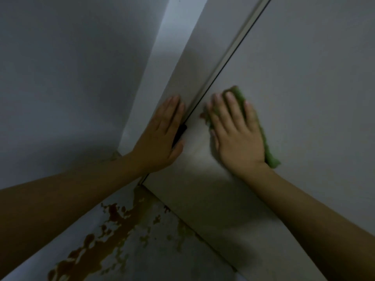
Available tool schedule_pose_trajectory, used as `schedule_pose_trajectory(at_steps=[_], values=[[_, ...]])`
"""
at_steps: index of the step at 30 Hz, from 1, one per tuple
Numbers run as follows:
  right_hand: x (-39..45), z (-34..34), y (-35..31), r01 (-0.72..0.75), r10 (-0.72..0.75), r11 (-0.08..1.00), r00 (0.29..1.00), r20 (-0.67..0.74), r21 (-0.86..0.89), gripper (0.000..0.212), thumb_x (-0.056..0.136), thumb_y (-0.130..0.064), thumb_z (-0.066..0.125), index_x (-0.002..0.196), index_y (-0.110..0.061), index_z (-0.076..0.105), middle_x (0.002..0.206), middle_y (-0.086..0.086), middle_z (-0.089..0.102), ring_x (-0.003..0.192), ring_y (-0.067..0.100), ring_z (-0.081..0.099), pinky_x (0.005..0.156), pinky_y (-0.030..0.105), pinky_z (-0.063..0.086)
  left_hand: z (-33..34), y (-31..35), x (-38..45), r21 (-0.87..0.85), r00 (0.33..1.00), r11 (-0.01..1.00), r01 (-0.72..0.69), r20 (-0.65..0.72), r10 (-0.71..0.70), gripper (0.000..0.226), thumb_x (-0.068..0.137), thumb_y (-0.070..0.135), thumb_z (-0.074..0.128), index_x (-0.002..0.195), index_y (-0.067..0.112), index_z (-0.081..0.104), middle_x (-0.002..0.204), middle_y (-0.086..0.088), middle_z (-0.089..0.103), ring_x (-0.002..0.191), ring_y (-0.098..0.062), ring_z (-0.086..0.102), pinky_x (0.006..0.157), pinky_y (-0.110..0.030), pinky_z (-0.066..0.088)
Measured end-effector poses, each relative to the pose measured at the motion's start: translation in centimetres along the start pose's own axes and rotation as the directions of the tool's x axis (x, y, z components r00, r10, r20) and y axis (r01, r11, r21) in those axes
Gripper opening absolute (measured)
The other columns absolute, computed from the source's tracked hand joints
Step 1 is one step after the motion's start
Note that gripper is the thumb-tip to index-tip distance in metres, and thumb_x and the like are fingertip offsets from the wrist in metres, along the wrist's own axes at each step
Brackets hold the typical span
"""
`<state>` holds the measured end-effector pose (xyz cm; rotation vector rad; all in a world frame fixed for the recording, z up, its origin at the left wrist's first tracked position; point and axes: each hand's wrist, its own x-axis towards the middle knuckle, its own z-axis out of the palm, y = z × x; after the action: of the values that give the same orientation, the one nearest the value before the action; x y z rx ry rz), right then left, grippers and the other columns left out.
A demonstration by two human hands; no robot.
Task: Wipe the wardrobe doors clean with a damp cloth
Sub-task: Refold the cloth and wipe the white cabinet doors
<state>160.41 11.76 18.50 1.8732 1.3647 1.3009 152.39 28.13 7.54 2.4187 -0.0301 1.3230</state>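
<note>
The pale wardrobe door [294,82] is filling the right side of the view, and its surface is looking plain and dull in the dim light, so how much of it is already clean cannot be told. Left of that door a dark seam [229,57] is running between it and a narrower door panel [182,74]. Below the door, the floor [125,240] is showing brown blotches whose nature is unclear.

The right hand [236,131] is lying flat on the door just beside the seam, fingers straight, pressing a green cloth [271,155] against the surface. Across the seam from the door, the left hand [162,136] is bracing flat on the narrower panel, holding nothing, thumb reaching toward the door's edge.

Wiping appears to be under way low on the door; the stretch above the cloth probably remains.
</note>
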Motion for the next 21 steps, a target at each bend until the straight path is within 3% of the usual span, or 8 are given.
schedule_pose_trajectory(at_steps=[3,5,6,9,12,15,18,21], values=[[-2.3,2.0,-3.9,0.272,-0.262,0.962,0.942,0.209,-0.021,0.063,0.092,-0.031,0.045,0.146,-0.012,0.020,0.152,0.007,0.006,0.145,0.026,0.014,0.116,0.045,-0.013,0.4,-0.5,0.0,0.013,0.999,0.999,-0.030,-0.009,0.030,0.065,0.098,0.032,0.037,0.143,-0.011,0.020,0.153,-0.022,0.010,0.144,-0.031,0.003,0.119,-0.043,0.006],[-5.2,2.2,-4.7,0.418,-0.386,0.908,0.857,0.340,-0.022,0.062,0.092,-0.027,0.023,0.151,-0.015,0.010,0.153,0.011,-0.006,0.145,0.027,-0.004,0.112,0.046,-0.022,0.4,-1.1,-0.3,0.034,0.998,0.998,-0.062,-0.013,0.062,0.064,0.097,0.030,0.041,0.143,-0.011,0.022,0.152,-0.021,0.012,0.144,-0.034,0.007,0.119,-0.044,0.009],[-6.3,2.0,-4.3,0.433,-0.402,0.901,0.843,0.358,-0.010,0.064,0.089,-0.023,0.017,0.152,-0.014,0.007,0.154,0.011,-0.004,0.145,0.026,-0.007,0.113,0.045,-0.022,0.4,-1.4,-0.5,0.048,0.997,0.996,-0.071,-0.009,0.072,0.065,0.096,0.028,0.043,0.143,-0.010,0.021,0.152,-0.021,0.012,0.144,-0.036,0.008,0.119,-0.045,0.010],[-7.3,0.4,-1.5,0.325,-0.327,0.944,0.901,0.286,0.054,0.066,0.086,-0.020,0.030,0.149,-0.012,0.013,0.155,0.009,0.020,0.146,0.024,0.001,0.118,0.039,-0.012,0.3,-2.1,-1.1,0.075,0.998,0.995,-0.067,0.023,0.065,0.069,0.093,0.025,0.048,0.145,-0.008,0.018,0.153,-0.022,0.010,0.144,-0.038,0.009,0.118,-0.049,0.012],[-4.2,-0.8,0.2,0.098,-0.107,0.993,0.978,0.176,0.061,0.063,0.093,-0.027,0.036,0.149,-0.011,0.014,0.154,0.008,0.013,0.146,0.021,-0.011,0.118,0.038,-0.009,0.1,-2.5,-1.9,0.086,0.999,0.995,-0.040,0.039,0.037,0.070,0.093,0.026,0.049,0.145,-0.008,0.018,0.153,-0.024,0.010,0.144,-0.038,0.009,0.118,-0.048,0.013],[-0.5,-0.3,-1.2,-0.008,0.005,0.999,0.998,0.065,0.048,0.057,0.098,-0.026,0.034,0.149,-0.005,0.020,0.154,0.012,0.011,0.146,0.030,0.003,0.118,0.043,-0.004,0.4,-2.2,-2.5,0.056,0.999,0.998,-0.030,0.041,0.028,0.072,0.092,0.024,0.053,0.145,-0.008,0.016,0.153,-0.025,0.010,0.144,-0.038,0.007,0.118,-0.049,0.012],[-0.4,1.6,-3.8,0.070,-0.072,0.997,0.994,0.078,0.028,0.059,0.094,-0.024,0.039,0.147,-0.003,0.022,0.152,0.013,0.019,0.142,0.031,0.017,0.117,0.044,-0.005,1.2,-1.9,-2.3,0.011,1.000,1.000,-0.010,0.016,0.009,0.075,0.089,0.020,0.056,0.144,-0.011,0.015,0.152,-0.024,0.008,0.143,-0.041,0.007,0.116,-0.055,0.014],[-4.4,3.0,-6.3,0.287,-0.278,0.958,0.928,0.248,-0.003,0.058,0.090,-0.025,0.022,0.146,-0.012,0.019,0.153,0.010,0.016,0.143,0.027,0.023,0.117,0.046,-0.013,1.6,-1.8,-2.2,-0.003,1.000,1.000,0.005,0.002,-0.005,0.075,0.090,0.023,0.054,0.143,-0.011,0.012,0.151,-0.024,0.007,0.143,-0.040,0.006,0.116,-0.055,0.012]])
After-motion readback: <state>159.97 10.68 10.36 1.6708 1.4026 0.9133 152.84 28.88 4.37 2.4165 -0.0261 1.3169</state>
